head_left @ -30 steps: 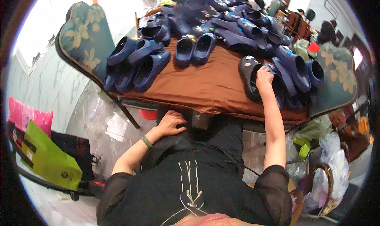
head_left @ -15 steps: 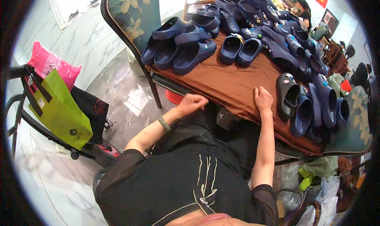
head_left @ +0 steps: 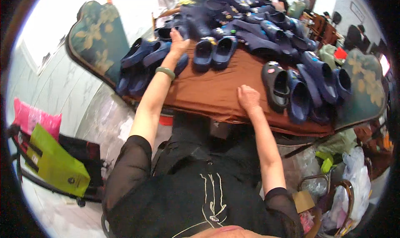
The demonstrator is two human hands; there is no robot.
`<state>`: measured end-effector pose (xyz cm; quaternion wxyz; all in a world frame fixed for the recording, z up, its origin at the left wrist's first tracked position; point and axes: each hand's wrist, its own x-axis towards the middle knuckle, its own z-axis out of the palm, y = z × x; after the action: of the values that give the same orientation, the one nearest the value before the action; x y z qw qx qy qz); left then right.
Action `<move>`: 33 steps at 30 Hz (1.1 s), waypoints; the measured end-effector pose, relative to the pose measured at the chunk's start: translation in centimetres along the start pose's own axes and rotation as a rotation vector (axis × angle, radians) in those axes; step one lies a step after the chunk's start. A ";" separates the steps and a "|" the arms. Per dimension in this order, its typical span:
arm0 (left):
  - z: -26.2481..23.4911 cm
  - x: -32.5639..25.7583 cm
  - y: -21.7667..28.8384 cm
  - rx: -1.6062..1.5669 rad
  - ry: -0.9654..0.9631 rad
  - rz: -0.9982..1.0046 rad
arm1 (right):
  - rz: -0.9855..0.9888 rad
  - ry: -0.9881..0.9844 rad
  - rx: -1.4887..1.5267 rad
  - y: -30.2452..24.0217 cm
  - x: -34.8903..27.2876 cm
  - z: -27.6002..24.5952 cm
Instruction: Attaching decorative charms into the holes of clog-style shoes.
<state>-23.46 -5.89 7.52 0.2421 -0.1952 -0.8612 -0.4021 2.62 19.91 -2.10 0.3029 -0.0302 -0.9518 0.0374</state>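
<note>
My left hand (head_left: pixel 178 44) reaches over the pile of navy clogs on the left of the table, fingers stretched out beside the rear clogs (head_left: pixel 163 33); blur hides whether it touches them. Below that wrist, with a green bangle (head_left: pixel 165 73), are more stacked navy clogs (head_left: pixel 139 54). My right hand (head_left: pixel 249 97) rests closed on the brown cloth (head_left: pixel 208 88), with nothing seen in it. To its right lies a black clog (head_left: pixel 276 85) with charms, next to a navy clog (head_left: pixel 298 97). A pair of navy clogs (head_left: pixel 213 53) stands between my hands, farther back.
A large heap of navy clogs (head_left: pixel 266 33) covers the far side. Flowered chairs stand at the left (head_left: pixel 98 40) and right (head_left: pixel 364 85) of the table. Green (head_left: pixel 56 161) and pink (head_left: pixel 37 117) bags hang at the left. Plastic bags (head_left: pixel 348 188) lie at the lower right.
My left hand has moved from before the table's edge up and forward to the left clogs. The right hand stays on the cloth. The view has shifted.
</note>
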 end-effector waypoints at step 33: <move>-4.2 -11.2 9.6 -0.241 -0.153 0.437 | 0.077 0.135 0.287 0.6 -0.9 0.1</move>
<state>-8.29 -5.02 9.15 0.2323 -0.4338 -0.7602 -0.4243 3.33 20.47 -2.70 0.3657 -0.0255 -0.9123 0.1824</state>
